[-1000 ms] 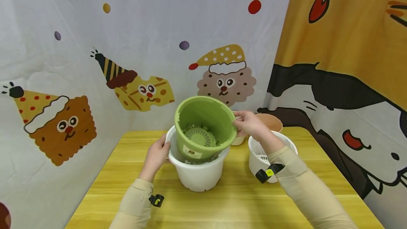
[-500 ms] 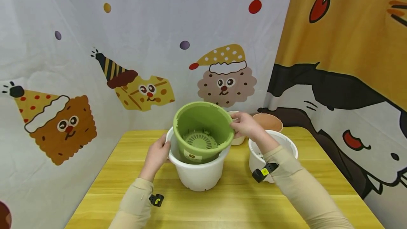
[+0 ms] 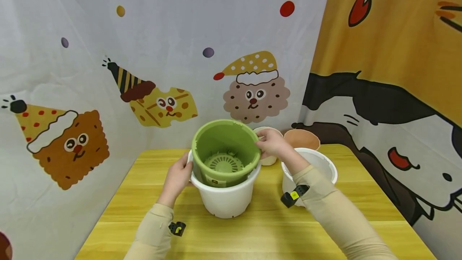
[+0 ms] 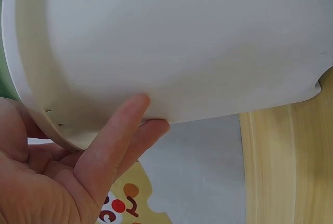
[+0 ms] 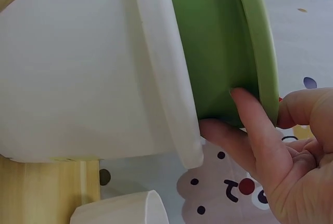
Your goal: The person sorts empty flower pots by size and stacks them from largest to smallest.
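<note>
Pale cloth printed with party-hatted snacks hung behind the worktop as I watched through the cameras. Over the last second the green pot had come down and slightly left; its lower part sat inside the big white pot, where before it had leaned higher above the mouth. I judged the nesting well along but unfinished, since a band of green wall stood clear of the white rim and the pot looked slightly tipped. Whether its base touched bottom I could not tell. The right hand had followed it down, pinching its rim between thumb and fingers. The left hand had stayed put, gripping the big white pot's rim, apparently to steady it. Farther back on the worktop I saw a cream pot and an orange pot; a second white pot stood nearer, partly hidden by the right sleeve. An orange curtain with cartoon animals hung at the right.
</note>
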A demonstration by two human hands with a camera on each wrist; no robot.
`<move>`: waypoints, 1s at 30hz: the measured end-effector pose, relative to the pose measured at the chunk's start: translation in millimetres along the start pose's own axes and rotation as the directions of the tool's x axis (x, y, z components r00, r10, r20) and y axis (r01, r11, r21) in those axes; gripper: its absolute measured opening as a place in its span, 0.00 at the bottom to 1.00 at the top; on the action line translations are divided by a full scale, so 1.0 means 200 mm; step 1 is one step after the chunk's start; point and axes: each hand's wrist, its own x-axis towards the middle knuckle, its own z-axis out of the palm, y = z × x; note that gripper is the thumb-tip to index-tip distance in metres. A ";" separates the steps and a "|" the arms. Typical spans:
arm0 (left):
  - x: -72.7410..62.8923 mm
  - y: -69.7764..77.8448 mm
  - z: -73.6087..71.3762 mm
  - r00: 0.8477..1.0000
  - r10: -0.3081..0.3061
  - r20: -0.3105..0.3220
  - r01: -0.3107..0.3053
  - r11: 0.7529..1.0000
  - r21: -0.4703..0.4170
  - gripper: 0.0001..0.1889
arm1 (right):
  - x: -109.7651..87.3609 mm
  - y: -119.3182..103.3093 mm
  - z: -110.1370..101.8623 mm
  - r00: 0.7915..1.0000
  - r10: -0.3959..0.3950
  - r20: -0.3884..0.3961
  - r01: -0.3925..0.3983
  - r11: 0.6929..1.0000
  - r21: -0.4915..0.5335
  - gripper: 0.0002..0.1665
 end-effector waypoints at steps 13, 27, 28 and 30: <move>0.00 0.00 0.00 1.000 -0.005 0.004 0.004 1.000 0.018 0.24 | 0.02 -0.01 0.05 1.000 -0.009 0.014 0.010 0.997 -0.075 0.22; 0.00 0.01 0.00 1.000 -0.003 0.005 0.003 1.000 0.025 0.27 | 0.03 0.02 0.07 1.000 -0.010 -0.016 0.009 0.996 -0.090 0.23; 0.00 0.01 0.00 1.000 -0.005 0.003 0.005 1.000 0.029 0.27 | 0.03 0.03 0.07 1.000 -0.013 -0.019 0.011 0.995 -0.095 0.23; 0.00 0.00 0.00 1.000 0.001 0.001 -0.001 0.999 0.036 0.27 | 0.03 0.03 0.08 0.999 -0.020 -0.026 0.018 0.994 -0.104 0.24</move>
